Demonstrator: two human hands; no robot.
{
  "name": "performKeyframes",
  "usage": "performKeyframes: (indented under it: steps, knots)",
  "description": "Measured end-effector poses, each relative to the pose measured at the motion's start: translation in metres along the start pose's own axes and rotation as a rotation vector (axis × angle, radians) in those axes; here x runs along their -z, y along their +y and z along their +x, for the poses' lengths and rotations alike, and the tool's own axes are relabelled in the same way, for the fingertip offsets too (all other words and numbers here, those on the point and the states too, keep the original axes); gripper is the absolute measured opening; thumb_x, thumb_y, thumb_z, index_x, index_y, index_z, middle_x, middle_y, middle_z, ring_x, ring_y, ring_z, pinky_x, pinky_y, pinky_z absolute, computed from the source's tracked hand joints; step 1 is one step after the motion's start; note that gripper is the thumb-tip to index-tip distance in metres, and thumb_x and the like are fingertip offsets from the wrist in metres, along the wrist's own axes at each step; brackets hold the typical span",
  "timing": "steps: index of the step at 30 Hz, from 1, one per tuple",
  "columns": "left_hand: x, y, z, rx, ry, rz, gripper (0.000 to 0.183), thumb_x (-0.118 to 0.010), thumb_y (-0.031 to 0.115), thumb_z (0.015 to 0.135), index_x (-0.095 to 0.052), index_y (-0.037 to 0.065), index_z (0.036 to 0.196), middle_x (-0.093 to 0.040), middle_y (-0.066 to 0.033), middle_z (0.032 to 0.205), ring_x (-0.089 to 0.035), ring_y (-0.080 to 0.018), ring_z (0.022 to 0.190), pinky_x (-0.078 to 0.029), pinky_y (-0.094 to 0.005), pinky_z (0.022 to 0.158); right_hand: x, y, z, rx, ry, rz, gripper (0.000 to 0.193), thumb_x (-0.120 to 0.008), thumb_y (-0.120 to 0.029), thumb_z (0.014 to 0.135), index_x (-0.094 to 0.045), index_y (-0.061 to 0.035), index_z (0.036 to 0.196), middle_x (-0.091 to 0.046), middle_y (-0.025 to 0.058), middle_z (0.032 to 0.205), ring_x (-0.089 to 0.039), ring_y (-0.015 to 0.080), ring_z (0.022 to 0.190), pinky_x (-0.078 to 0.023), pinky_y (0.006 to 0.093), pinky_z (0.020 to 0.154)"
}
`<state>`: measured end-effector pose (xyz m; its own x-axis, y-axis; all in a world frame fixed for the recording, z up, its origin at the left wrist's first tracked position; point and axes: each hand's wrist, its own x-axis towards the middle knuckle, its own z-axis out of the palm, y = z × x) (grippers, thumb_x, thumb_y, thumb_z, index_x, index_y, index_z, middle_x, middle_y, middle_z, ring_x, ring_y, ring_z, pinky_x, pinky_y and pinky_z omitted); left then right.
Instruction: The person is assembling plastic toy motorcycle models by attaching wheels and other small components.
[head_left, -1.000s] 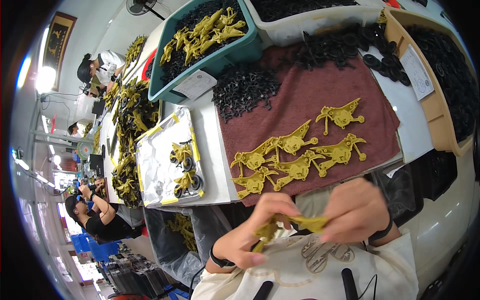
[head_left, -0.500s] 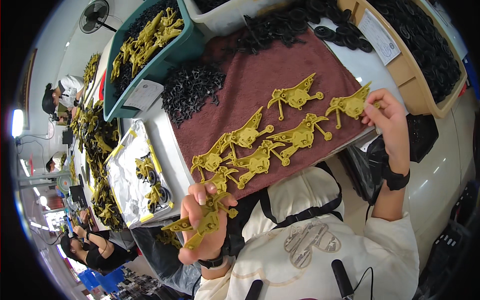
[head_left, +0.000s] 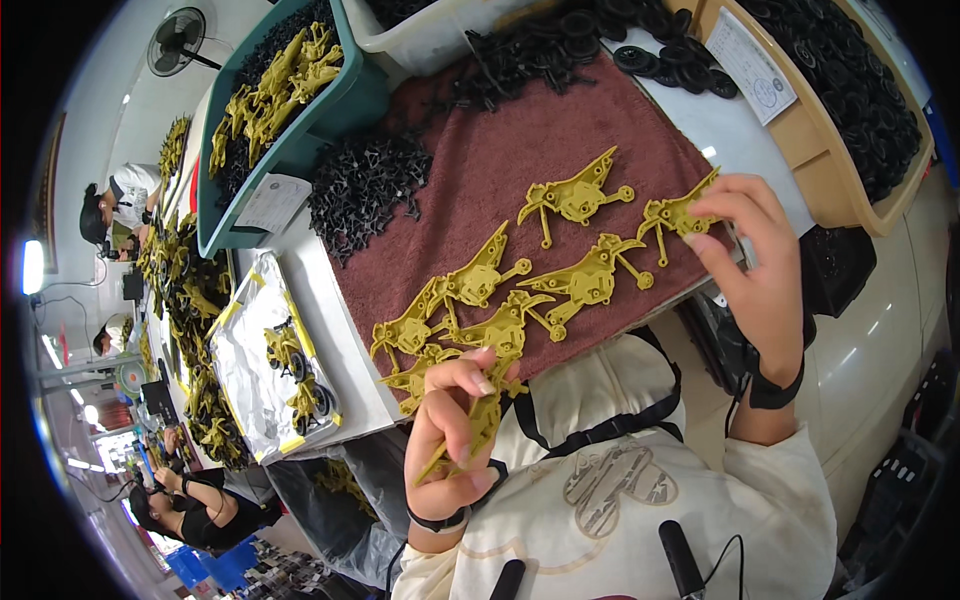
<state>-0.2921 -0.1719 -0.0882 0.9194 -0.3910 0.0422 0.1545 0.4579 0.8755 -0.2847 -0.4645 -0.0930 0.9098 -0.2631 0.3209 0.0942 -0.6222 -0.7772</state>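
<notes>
My left hand (head_left: 450,430) is closed round a yellow plastic toy frame part (head_left: 486,422), its pointed end showing below the fingers. Thumb and fingers of my right hand (head_left: 755,260) pinch the right end of another yellow frame part (head_left: 664,216) at the right side of the brown cloth (head_left: 440,200). Several more yellow frame parts lie between the hands, among them a separate upper one (head_left: 578,198) and a middle one (head_left: 590,280). Those nearest my left hand overlap and are partly hidden by it.
A teal bin (head_left: 335,125) holds yellow and black parts, beside a heap of small black pieces (head_left: 365,190). Black wheels (head_left: 680,65) lie at the back, near a tan bin (head_left: 800,150). Wheeled yellow assemblies (head_left: 287,355) rest on a foil-covered board (head_left: 240,340). Other people sit at left.
My left hand has moved right and up with its yellow frame part, turning it. My right hand has shifted slightly left and its fingers have moved on the part there.
</notes>
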Motion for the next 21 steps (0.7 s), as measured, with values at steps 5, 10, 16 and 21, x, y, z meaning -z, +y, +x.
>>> performKeyframes:
  steps: [5, 10, 16, 21]
  knots:
    - [0.001, -0.003, 0.003, -0.02, -0.101, 0.069, 0.032, -0.054, -0.008, 0.059, -0.044, 0.015, 0.079, -0.04, -0.0117, 0.127, -0.019, -0.0313, 0.146, -0.011, -0.0482, 0.119, -0.002, 0.021, 0.009, 0.166, -0.12, -0.396, 0.037, -0.072, -0.004, 0.071, -0.068, -0.0102, 0.107, -0.057, 0.006, 0.119, -0.053, 0.0285, 0.104, -0.043, 0.0378, 0.091]
    - [0.005, -0.008, -0.001, 0.001, -0.093, 0.111, 0.035, -0.054, -0.011, 0.059, -0.043, 0.014, 0.081, -0.038, -0.0123, 0.13, -0.017, -0.0329, 0.146, -0.009, -0.048, 0.119, 0.001, 0.035, 0.024, 0.169, -0.07, -0.412, 0.031, -0.072, -0.004, 0.072, -0.067, -0.0083, 0.103, -0.057, 0.006, 0.116, -0.054, 0.0274, 0.099, -0.044, 0.0371, 0.088]
    - [0.001, -0.012, -0.003, 0.002, -0.055, 0.183, 0.031, -0.06, -0.003, 0.062, -0.043, 0.015, 0.079, -0.043, -0.0111, 0.126, -0.027, -0.0303, 0.143, -0.023, -0.0578, 0.112, -0.008, 0.032, 0.031, 0.095, -0.091, -0.364, 0.025, -0.071, -0.004, 0.076, -0.063, -0.0029, 0.1, -0.055, 0.0081, 0.107, -0.057, 0.0275, 0.092, -0.047, 0.0371, 0.082]
    - [-0.003, -0.014, -0.002, 0.031, -0.055, 0.145, 0.03, -0.059, -0.001, 0.06, -0.044, 0.014, 0.081, -0.043, -0.0115, 0.126, -0.027, -0.0306, 0.143, -0.023, -0.057, 0.112, -0.013, 0.032, 0.029, 0.03, -0.071, -0.192, 0.027, -0.07, -0.004, 0.08, -0.062, -0.0018, 0.106, -0.054, 0.0118, 0.114, -0.061, 0.0304, 0.094, -0.049, 0.0377, 0.082]
